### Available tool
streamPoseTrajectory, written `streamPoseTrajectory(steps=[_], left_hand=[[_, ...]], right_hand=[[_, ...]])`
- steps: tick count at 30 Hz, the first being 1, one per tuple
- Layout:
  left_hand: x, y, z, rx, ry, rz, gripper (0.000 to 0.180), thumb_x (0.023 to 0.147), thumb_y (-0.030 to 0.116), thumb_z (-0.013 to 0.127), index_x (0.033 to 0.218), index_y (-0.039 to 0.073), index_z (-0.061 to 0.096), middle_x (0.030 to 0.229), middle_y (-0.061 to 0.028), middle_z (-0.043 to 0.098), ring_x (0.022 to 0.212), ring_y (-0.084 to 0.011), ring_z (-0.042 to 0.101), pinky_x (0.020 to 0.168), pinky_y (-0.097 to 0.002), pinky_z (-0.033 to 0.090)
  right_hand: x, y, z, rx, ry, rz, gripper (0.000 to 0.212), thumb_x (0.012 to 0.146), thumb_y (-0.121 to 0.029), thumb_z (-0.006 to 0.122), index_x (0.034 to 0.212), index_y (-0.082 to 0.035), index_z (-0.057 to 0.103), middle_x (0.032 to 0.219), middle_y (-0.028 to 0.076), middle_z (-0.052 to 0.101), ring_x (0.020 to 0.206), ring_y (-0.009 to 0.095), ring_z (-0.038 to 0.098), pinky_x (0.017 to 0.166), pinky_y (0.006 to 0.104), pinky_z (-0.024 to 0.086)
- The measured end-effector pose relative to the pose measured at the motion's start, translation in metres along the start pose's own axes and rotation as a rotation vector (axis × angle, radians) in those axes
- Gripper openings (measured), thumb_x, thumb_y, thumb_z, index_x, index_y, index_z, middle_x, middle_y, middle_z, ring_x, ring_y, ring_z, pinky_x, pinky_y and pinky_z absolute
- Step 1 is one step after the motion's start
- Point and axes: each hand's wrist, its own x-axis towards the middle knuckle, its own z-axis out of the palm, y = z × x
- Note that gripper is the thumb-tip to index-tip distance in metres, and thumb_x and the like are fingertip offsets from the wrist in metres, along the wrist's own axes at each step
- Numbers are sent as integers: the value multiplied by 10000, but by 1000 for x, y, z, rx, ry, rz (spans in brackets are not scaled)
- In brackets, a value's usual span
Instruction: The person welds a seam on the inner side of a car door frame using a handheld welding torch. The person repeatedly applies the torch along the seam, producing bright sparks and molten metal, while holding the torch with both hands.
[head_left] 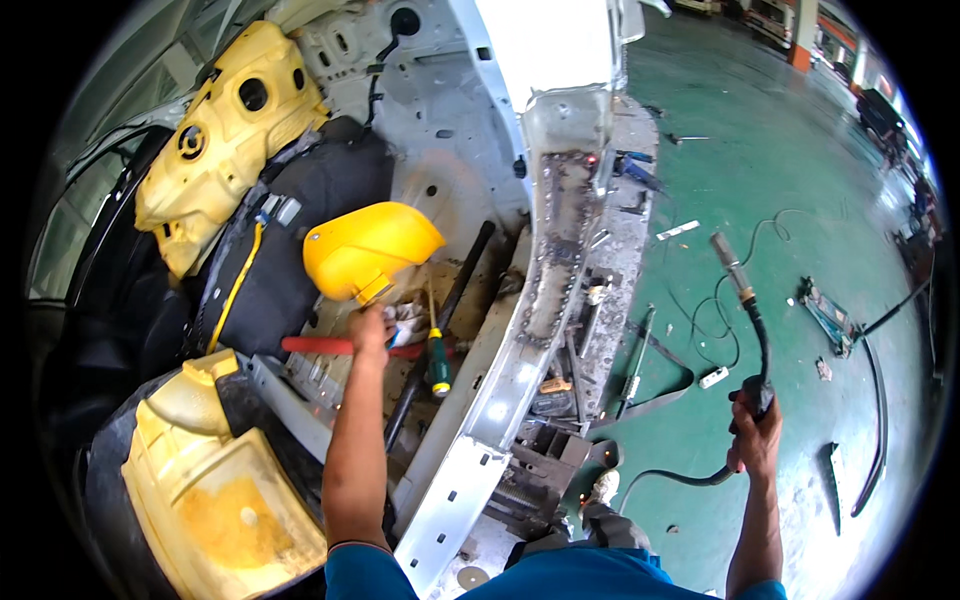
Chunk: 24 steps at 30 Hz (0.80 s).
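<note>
My left hand is closed around the handle of a yellow hand-held welding shield, raised above the car's floor pan. A screwdriver with a green and yellow handle lies just right of that hand. A red bar and a long black bar lie by it too. Out over the green floor, my right hand grips a welding torch, its metal nozzle pointing away from me. Between my hands runs the car's bare metal sill, with a row of weld spots along a dark strip.
Yellow foam pieces and black carpet fill the car's left side. Tools and a metal jig stand below the sill. On the green floor lie cables, a power strip, a strap and a teal jack-like tool.
</note>
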Motion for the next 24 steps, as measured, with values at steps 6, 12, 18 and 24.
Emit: streamPoseTrajectory(steps=[6, 12, 18, 24], left_hand=[[-40, 16, 71, 149, -77, 583, 178, 1022, 110, 660, 1152, -12, 648, 952, -44, 675, 798, -161, 658, 726, -318, 552], [-265, 66, 189, 141, -577, 1589, 286, 959, 226, 739, 1168, 31, 751, 1200, -166, 726, 1118, -360, 696, 1016, -486, 527], [-321, 65, 264, 282, -739, 1722, 248, 938, 309, 758, 895, 65, 758, 967, -116, 704, 1056, -318, 668, 1164, -535, 416], [-306, 64, 287, 254, -683, 1709, 374, 919, 273, 770, 626, 68, 661, 682, -85, 603, 785, -287, 617, 1113, -509, 444]], right_hand=[[-12, -10, 13, -55, -114, -32, 286, 921, -51, 758, 1161, -3, 609, 996, 62, 725, 785, 119, 618, 727, 300, 540], [-3, -55, 53, -76, -236, -120, 430, 923, -138, 799, 1273, 19, 605, 1022, 93, 749, 865, 163, 668, 803, 340, 568], [8, -66, 91, -18, -267, -177, 424, 900, -111, 764, 1247, 23, 561, 852, 113, 666, 748, 162, 591, 703, 363, 528], [18, -72, 114, -71, -220, -191, 460, 924, -192, 783, 1261, 31, 564, 882, 161, 691, 749, 196, 611, 725, 404, 532]])
